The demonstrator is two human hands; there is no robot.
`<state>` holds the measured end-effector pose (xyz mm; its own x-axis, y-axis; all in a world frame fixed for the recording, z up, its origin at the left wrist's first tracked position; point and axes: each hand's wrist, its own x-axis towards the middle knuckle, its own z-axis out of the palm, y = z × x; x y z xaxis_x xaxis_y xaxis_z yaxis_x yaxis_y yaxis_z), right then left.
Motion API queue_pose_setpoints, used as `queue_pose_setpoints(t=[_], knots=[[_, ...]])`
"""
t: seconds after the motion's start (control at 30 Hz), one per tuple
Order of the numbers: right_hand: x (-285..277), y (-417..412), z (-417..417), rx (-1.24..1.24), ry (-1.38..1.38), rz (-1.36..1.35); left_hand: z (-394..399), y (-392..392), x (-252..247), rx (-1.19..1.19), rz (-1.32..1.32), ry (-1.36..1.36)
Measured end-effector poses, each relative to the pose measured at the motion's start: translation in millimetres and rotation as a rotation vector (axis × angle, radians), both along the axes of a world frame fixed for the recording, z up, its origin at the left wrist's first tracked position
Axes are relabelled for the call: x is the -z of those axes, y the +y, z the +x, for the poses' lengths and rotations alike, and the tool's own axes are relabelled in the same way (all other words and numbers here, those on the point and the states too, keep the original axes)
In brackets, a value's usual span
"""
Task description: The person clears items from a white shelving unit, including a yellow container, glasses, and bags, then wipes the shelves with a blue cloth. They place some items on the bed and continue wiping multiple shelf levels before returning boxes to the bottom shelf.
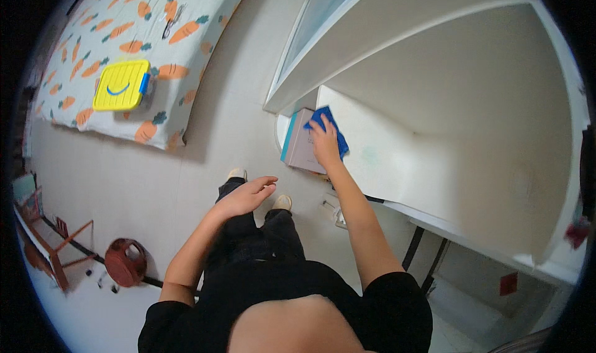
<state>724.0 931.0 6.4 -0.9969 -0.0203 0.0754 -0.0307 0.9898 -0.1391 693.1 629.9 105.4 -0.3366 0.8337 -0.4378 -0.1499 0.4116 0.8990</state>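
My right hand (326,141) is reached out ahead of me, its fingers pressed on a blue cloth (339,139). Beneath the cloth is a pale pink box (300,143) with a teal edge; its top bears small writing that the hand partly covers. The cloth also laps over onto the white surface (370,134) to the box's right. In front of my body hangs my left hand (251,195), fingers slightly apart and holding nothing.
A white cabinet with a glass pane (321,17) rises beyond the box. To the left is a bed with a carrot-print sheet (135,24), bearing a yellow-lidded box (122,85) and eyeglasses (168,27). A brown stool (125,263) stands at lower left, near a wooden chair (58,260).
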Motion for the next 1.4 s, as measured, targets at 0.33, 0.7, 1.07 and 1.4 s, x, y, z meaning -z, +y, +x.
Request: queue_pose_setpoints(t=[0.33,0.7,1.07,1.4], knots=[[-61,-5,78,0.741,0.24,-0.98,-46,22,-16,0.319,-0.001,0.242],[-72,7,-11,0.561,0.061,-0.242,-20,-6,-25,0.295,-0.111,0.158],[-53,-88,82,0.525,0.14,-0.361,-20,-4,-6,0.088,0.066,0.264],[-219,-33,173,0.818,0.806,-0.616,22,141,-154,0.149,0.457,0.401]])
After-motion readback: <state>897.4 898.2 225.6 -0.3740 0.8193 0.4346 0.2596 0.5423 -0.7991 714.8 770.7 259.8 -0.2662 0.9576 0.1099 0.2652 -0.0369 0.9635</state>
